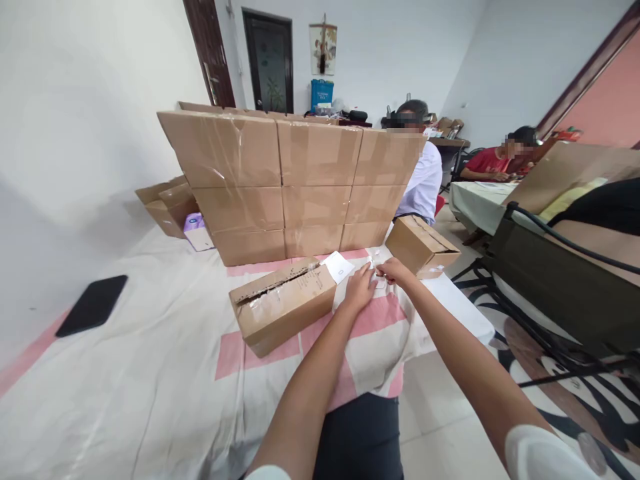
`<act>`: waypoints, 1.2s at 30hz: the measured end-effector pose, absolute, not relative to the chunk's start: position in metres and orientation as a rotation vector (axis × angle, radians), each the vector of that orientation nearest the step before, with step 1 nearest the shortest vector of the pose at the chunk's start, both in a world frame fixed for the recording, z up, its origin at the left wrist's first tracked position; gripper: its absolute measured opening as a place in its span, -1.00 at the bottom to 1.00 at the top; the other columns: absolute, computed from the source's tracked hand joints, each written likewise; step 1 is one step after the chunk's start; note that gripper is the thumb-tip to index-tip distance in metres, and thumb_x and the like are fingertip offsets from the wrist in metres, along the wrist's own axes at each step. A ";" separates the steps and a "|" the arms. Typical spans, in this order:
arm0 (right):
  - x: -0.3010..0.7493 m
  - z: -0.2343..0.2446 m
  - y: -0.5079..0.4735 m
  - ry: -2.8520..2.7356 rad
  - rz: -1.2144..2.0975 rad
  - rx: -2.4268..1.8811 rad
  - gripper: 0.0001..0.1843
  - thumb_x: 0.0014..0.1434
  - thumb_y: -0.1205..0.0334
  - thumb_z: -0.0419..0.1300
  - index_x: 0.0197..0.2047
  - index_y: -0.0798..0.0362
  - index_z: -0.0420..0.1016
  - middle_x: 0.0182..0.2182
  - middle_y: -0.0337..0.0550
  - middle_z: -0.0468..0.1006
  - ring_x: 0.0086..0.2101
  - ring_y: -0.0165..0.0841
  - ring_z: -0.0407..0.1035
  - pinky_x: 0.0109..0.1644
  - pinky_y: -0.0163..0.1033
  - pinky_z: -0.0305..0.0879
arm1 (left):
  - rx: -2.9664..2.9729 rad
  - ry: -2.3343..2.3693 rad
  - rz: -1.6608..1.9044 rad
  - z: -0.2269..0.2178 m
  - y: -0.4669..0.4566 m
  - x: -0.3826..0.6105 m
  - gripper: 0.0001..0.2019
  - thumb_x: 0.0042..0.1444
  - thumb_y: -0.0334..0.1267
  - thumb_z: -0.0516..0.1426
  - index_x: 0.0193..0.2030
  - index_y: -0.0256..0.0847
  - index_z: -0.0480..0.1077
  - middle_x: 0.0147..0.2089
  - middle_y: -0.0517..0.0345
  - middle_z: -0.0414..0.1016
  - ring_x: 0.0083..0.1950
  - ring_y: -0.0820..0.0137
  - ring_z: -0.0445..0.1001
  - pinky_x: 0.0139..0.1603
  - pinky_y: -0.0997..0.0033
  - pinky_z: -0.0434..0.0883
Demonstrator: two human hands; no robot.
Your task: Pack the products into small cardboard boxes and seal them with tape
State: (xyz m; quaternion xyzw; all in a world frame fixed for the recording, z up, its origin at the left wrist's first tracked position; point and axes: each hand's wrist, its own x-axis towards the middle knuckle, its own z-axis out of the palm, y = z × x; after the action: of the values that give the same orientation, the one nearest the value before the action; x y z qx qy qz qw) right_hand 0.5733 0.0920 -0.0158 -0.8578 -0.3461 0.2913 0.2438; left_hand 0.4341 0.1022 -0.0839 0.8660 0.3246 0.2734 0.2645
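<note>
Both my arms reach forward over a table covered by a white and pink cloth (165, 373). My left hand (360, 288) and my right hand (395, 271) meet on a small clear plastic packet (376, 269), fingers pinched on it. A small white card (339, 267) lies just left of my left hand. A long cardboard box (283, 305) with a torn-open top sits to the left of my hands. A smaller shut cardboard box (421, 245) lies to the right, at the table's corner.
A wall of stacked taped cartons (290, 183) stands behind. A black tablet (93, 303) lies at the left. Open boxes (170, 203) and a purple-white pack (197, 231) sit by the wall. Two people sit behind at the right. A dark folding cart (565, 280) stands right.
</note>
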 end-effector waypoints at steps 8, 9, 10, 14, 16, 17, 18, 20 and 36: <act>0.569 -0.020 0.095 -0.951 0.664 -2.478 -0.94 0.06 0.40 0.29 -0.39 0.21 0.48 -0.76 -0.23 0.32 -0.71 -0.38 0.27 -0.56 -0.32 0.18 | 2.338 0.895 0.778 -0.101 0.106 0.436 -0.73 0.31 -0.17 0.11 0.12 -0.05 0.37 0.38 0.06 0.24 0.31 0.18 0.27 0.26 0.15 0.27; 0.569 -0.020 0.094 -0.941 0.661 -2.482 -0.93 0.07 0.39 0.29 -0.38 0.22 0.48 -0.76 -0.22 0.33 -0.71 -0.38 0.28 -0.56 -0.31 0.18 | 2.342 0.896 0.783 -0.102 0.107 0.436 -0.73 0.31 -0.15 0.12 0.13 -0.04 0.37 0.36 0.07 0.25 0.30 0.19 0.27 0.24 0.16 0.27; 0.569 -0.019 0.092 -0.932 0.659 -2.483 -0.92 0.07 0.38 0.30 -0.37 0.22 0.48 -0.75 -0.21 0.35 -0.71 -0.38 0.28 -0.56 -0.31 0.19 | 2.345 0.898 0.788 -0.102 0.107 0.436 -0.73 0.31 -0.15 0.12 0.13 -0.03 0.37 0.34 0.08 0.26 0.29 0.19 0.27 0.23 0.17 0.27; 0.571 -0.020 0.087 -0.902 0.657 -2.449 -0.87 0.09 0.29 0.31 -0.35 0.20 0.48 -0.70 -0.16 0.40 -0.70 -0.40 0.27 -0.55 -0.31 0.21 | 2.359 0.911 0.802 -0.102 0.107 0.436 -0.73 0.31 -0.12 0.13 0.11 -0.02 0.38 0.26 0.09 0.31 0.26 0.20 0.27 0.21 0.17 0.26; 0.571 -0.021 0.085 -0.889 0.662 -2.424 -0.86 0.09 0.28 0.31 -0.34 0.19 0.47 -0.69 -0.16 0.41 -0.70 -0.42 0.25 -0.55 -0.31 0.21 | 2.367 0.915 0.802 -0.102 0.107 0.436 -0.74 0.31 -0.12 0.14 0.10 -0.02 0.38 0.23 0.10 0.32 0.25 0.21 0.27 0.21 0.18 0.25; 0.572 -0.022 0.085 -0.882 0.666 -2.412 -0.87 0.09 0.29 0.31 -0.34 0.19 0.46 -0.69 -0.17 0.41 -0.70 -0.43 0.23 -0.56 -0.31 0.20 | 2.371 0.916 0.798 -0.102 0.107 0.436 -0.74 0.30 -0.12 0.14 0.10 -0.01 0.38 0.21 0.11 0.33 0.24 0.22 0.28 0.21 0.19 0.25; 0.572 -0.023 0.084 -0.875 0.671 -2.399 -0.88 0.09 0.31 0.29 -0.34 0.18 0.46 -0.69 -0.18 0.41 -0.71 -0.45 0.21 -0.57 -0.31 0.19 | 2.374 0.917 0.793 -0.101 0.107 0.436 -0.74 0.30 -0.11 0.14 0.10 -0.01 0.39 0.20 0.11 0.33 0.22 0.22 0.29 0.20 0.20 0.25; 0.574 -0.024 0.084 -0.860 0.685 -2.376 -0.91 0.11 0.34 0.27 -0.35 0.18 0.44 -0.68 -0.20 0.41 -0.73 -0.48 0.16 -0.59 -0.31 0.15 | 2.380 0.919 0.782 -0.101 0.107 0.436 -0.73 0.30 -0.08 0.14 0.10 0.00 0.39 0.19 0.10 0.34 0.20 0.23 0.31 0.17 0.21 0.26; 0.575 -0.016 0.075 -0.800 0.801 -2.364 -0.77 0.36 0.13 0.18 -0.16 0.17 0.45 -0.45 -0.28 0.47 -0.58 -0.54 0.27 -0.49 -0.38 0.29 | 2.363 0.879 0.723 -0.100 0.110 0.436 -0.70 0.35 0.04 0.04 0.11 0.06 0.39 0.14 0.13 0.36 0.18 0.24 0.35 0.15 0.22 0.24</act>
State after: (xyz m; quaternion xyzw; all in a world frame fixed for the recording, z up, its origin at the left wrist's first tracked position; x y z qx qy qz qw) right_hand 0.5751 0.0745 -0.0165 -0.8716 -0.2949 0.2952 0.2572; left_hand 0.4357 0.1095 -0.0995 0.8708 0.3240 0.2665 0.2563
